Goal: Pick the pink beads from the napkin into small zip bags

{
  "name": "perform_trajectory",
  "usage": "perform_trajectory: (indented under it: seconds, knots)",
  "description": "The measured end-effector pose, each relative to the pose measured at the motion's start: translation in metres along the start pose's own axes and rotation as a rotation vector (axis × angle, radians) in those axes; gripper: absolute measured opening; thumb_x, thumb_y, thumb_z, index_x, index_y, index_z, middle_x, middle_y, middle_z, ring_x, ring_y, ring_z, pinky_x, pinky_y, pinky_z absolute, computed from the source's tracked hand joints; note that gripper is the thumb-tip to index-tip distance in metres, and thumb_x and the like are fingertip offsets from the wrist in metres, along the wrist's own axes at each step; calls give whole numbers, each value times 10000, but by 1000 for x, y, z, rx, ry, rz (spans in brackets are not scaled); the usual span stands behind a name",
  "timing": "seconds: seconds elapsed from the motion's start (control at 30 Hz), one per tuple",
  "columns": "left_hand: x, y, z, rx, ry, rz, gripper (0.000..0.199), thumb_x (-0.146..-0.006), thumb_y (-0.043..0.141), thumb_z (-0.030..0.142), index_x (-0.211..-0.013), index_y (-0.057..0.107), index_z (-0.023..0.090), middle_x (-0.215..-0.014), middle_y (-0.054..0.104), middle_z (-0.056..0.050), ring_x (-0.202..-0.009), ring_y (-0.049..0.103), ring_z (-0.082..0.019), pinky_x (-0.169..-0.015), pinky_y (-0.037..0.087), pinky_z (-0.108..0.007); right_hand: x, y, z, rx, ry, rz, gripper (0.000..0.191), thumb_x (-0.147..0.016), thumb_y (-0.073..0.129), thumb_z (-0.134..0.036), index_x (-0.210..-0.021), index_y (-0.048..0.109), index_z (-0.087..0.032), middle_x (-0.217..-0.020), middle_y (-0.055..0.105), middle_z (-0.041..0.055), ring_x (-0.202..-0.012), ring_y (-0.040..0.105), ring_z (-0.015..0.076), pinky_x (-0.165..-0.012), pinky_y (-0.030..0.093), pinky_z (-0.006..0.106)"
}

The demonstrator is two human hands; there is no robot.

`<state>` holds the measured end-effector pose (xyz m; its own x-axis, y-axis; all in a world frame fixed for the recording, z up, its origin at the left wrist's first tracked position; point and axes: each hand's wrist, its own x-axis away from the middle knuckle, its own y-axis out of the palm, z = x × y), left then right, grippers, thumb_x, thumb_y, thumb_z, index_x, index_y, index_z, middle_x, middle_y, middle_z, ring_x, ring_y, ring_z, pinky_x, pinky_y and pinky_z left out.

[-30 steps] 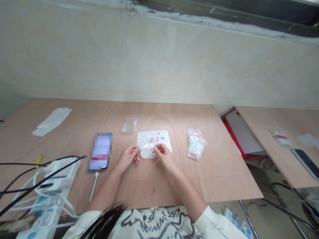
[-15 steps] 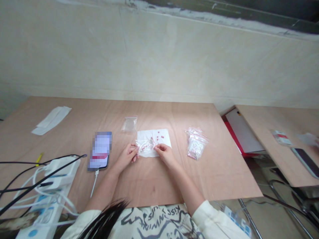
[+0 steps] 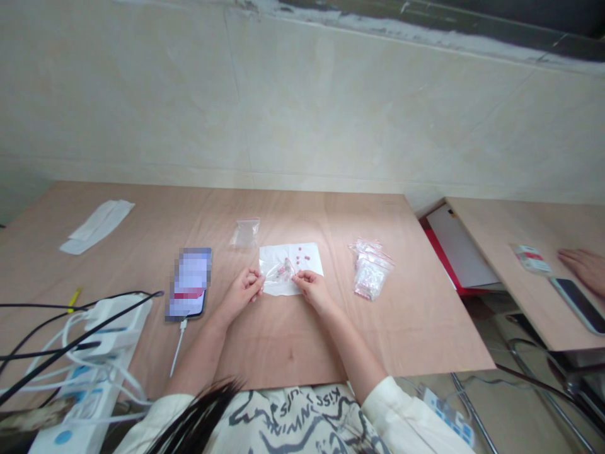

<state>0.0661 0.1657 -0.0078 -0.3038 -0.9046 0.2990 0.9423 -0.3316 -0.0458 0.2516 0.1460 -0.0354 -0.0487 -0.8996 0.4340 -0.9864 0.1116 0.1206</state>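
Note:
Between my hands a small clear zip bag [image 3: 271,272] is stretched over a white sheet of paper [image 3: 314,265]. My left hand [image 3: 244,287] is closed, pinching the bag's left end. The fingertips of my right hand [image 3: 309,287] pinch the other end, where a thin red line shows. Small red pieces, too blurred to name, show in or under the bag. Several more small red pieces [image 3: 302,257] lie loose on the paper just above my right hand. A flat clear bag [image 3: 246,233] lies above my left hand.
A pile of filled zip bags [image 3: 372,274] lies to the right. Left of me are a phone [image 3: 191,284] on a charging cable, a power strip [image 3: 99,359] with cables, and white paper strips [image 3: 97,227]. Another person's hand [image 3: 586,268] rests on the right-hand table beside a phone [image 3: 579,304].
The bag between my hands looks flatter, and my left fingers have shifted slightly. Another person's hand has appeared on the right-hand table.

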Motion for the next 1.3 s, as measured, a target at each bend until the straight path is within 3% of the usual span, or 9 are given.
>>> perform_trajectory:
  seconds: [0.23,0.43,0.53,0.67,0.8,1.0,1.3]
  knots:
    - [-4,9,15,3,33,-8,254,-713,533,388,-769,403,177,-464,475,97,-319,349,-28,-333,216,-137,2,1,-6,-4,44,1,273,-591,598,-416,-596,455,-183,-327,314,-111,-297,215,38,-358,107,211]
    - [-6,10,15,-11,27,28,263,-698,544,389,-751,397,178,-446,475,98,-305,346,-25,-319,220,-127,4,1,-8,-9,61,-1,261,-598,596,-396,-591,444,-185,-321,322,-110,-289,223,36,-349,108,209]
    - [-6,11,14,1,-24,23,301,-693,542,431,-772,398,179,-443,474,99,-291,351,-25,-300,224,-118,5,1,-10,-10,67,-10,258,-607,592,-397,-594,445,-185,-317,320,-110,-286,225,37,-345,107,207]
    - [-7,15,16,31,-136,-74,410,-698,481,550,-822,420,165,-445,492,80,-263,364,-40,-257,257,-130,6,1,-13,-12,57,-32,263,-619,587,-405,-590,447,-184,-319,326,-105,-283,220,36,-339,103,208]
    - [-14,16,17,59,-153,-96,449,-728,417,584,-808,447,143,-501,550,33,-269,387,-38,-242,266,-130,9,0,-17,-32,60,-52,269,-614,600,-409,-605,452,-184,-340,334,-104,-284,220,33,-332,101,205]
    - [-25,16,13,-17,-163,-93,353,-682,559,474,-770,448,151,-405,510,73,-227,350,-38,-214,258,-126,8,-1,-22,-3,97,-55,295,-618,595,-444,-595,468,-178,-341,293,-107,-294,191,32,-331,106,199]
    - [-17,10,6,66,-149,-127,292,-705,549,413,-772,436,152,-461,589,33,-265,435,-55,-256,329,-133,-4,5,-21,7,91,50,272,-578,630,-411,-579,504,-170,-343,310,-100,-316,242,43,-348,143,200]
